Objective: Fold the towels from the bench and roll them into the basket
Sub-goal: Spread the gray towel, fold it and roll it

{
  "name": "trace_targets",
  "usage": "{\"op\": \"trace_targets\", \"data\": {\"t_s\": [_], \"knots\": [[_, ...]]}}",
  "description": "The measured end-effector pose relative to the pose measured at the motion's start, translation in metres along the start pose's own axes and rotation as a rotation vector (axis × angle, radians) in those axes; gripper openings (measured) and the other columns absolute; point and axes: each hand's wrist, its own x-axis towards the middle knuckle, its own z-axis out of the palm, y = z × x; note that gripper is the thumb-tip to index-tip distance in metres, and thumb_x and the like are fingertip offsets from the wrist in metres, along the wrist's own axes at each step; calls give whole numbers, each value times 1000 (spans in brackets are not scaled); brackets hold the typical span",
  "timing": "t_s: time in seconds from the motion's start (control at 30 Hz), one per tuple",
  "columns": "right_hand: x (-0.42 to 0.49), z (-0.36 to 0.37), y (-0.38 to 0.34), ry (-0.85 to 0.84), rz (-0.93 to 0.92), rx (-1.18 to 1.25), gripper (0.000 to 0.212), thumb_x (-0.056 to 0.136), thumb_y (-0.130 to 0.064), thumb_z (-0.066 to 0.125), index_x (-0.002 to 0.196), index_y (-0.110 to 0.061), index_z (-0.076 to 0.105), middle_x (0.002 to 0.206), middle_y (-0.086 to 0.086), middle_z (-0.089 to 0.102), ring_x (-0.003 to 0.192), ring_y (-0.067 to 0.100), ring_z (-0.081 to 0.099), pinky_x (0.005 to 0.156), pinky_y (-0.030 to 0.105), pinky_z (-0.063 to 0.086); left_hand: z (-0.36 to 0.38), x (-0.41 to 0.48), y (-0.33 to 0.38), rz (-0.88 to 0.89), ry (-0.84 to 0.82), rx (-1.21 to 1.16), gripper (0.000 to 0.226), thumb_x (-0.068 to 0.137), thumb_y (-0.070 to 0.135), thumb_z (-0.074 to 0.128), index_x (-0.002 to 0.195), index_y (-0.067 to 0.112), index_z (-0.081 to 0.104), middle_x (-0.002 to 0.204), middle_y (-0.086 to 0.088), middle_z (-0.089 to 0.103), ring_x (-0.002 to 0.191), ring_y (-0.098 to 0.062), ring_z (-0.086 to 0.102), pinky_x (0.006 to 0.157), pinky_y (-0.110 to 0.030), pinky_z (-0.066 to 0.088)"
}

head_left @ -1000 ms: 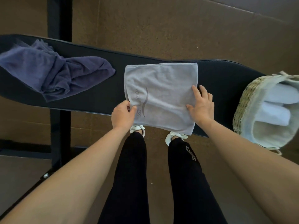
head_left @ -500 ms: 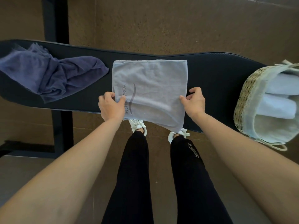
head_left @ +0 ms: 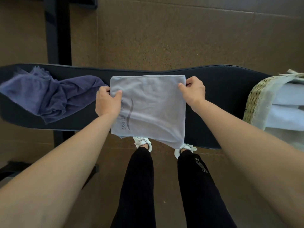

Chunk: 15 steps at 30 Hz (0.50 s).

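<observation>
A folded light grey towel [head_left: 153, 106] with a printed logo lies across the black padded bench [head_left: 220, 96], its near edge hanging over the front. My left hand [head_left: 107, 102] pinches its left edge near the far corner. My right hand [head_left: 194, 90] pinches the far right corner. A crumpled dark blue towel [head_left: 49, 96] lies on the bench to the left. A woven basket [head_left: 258, 99] with a pale liner stands at the right end, with rolled white towels [head_left: 287, 111] inside.
The bench's black metal frame [head_left: 57, 30] runs back on the left over a brown floor. My legs in black trousers and white shoes [head_left: 143, 142] stand just in front of the bench, under the towel's hanging edge.
Both hands have slid from the towel's near half up to its far corners and closed on the edges. The towel has stayed flat on the bench.
</observation>
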Motion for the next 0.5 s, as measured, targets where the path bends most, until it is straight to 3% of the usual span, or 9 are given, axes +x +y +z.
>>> {"op": "trace_targets", "data": {"t_s": [0.1,0.2,0.33,0.5], "knots": [[6,-4,-2,20,-4,-29,18,101,-30,60,105,-13,62,95,-1,64,93,22,65,89,45,58,2,13,18,34,-78,39,23,100,42,59,109,21,60,104,2,62,97,-25,62,75,-36,43],[12,-19,3,120,24,8,20,103,-31,56,105,-11,59,89,-3,58,90,21,63,89,46,57,7,15,35,189,-138,-23,20,99,39,61,104,19,61,102,0,66,96,-24,64,77,-38,50],[29,-46,3,264,4,96,25,105,-37,53,107,-12,59,85,-9,56,84,14,60,87,43,57,16,15,67,273,-121,-196,24,99,37,63,111,17,57,101,3,66,94,-19,64,86,-41,53],[22,-53,18,145,59,141,42,98,-45,62,131,-22,48,96,-13,55,91,9,61,85,34,56,24,-1,53,180,-151,-108,49,92,45,71,131,24,50,106,5,64,95,-18,64,83,-38,53]]}}
